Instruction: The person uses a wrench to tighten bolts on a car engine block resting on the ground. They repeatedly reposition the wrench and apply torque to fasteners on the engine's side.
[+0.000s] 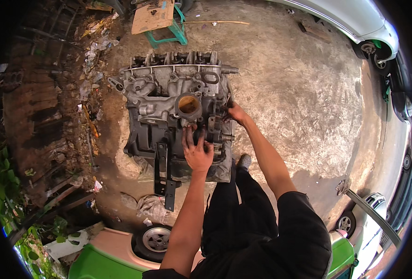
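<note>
A grey metal engine block stands in front of me, its intake manifold and a round opening facing up. Just below that opening, my left hand rests with fingers spread and their tips reaching down among the parts. At the block's right side, my right hand has its fingers curled in against the edge; what they grip is hidden. A black flat bracket with holes hangs down the near side, left of my left hand.
Beyond the engine stands a green stool with a brown board on it. Rubbish and planks line the left. A green and pink vehicle is close behind me; a silver car stands at the far right.
</note>
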`<state>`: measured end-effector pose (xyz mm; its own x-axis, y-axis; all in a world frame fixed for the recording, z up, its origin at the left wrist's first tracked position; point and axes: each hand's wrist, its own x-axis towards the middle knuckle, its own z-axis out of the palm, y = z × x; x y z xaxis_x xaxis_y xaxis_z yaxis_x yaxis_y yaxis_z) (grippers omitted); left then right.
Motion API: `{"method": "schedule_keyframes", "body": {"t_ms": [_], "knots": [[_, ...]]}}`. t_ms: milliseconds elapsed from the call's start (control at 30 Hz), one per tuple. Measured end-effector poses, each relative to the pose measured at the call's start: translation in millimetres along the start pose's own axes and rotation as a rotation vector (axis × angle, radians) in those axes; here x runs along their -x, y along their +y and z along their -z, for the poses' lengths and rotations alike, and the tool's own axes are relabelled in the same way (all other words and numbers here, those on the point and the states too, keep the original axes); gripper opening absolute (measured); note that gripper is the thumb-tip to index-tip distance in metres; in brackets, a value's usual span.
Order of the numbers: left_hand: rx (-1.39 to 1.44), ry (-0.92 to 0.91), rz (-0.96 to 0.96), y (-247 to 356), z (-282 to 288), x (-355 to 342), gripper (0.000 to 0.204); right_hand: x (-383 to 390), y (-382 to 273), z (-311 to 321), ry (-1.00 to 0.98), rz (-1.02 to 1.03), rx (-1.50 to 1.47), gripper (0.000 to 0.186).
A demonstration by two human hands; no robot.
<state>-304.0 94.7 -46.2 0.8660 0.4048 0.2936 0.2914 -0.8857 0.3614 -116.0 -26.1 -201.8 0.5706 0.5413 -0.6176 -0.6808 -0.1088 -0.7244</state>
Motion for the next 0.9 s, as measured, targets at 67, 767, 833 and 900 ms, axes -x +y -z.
{"method": "schedule_keyframes", "body": {"t_ms": [67, 767, 833, 900], "knots": [[0.008, 0.013, -0.007, 0.5, 0.4, -0.8, 0.047, 22.2, -3.4, -5.7, 0.009, 0.064, -0.019, 0.027], [0.096, -0.067, 0.032, 4.7, 16.6, -4.9, 0.046, 35.4, 74.0, 21.6, 0.474, 0.073, 0.080, 0.014], [0.103, -0.116, 0.066, 9.8, 24.4, -2.4, 0.050, 41.2, 58.8, 27.0, 0.317, -0.027, -0.212, 0.016], [0.099, -0.142, 0.117, 18.5, 30.6, 4.3, 0.054, 37.8, 41.2, 21.6, 0.287, -0.081, -0.234, 0.017]]}}
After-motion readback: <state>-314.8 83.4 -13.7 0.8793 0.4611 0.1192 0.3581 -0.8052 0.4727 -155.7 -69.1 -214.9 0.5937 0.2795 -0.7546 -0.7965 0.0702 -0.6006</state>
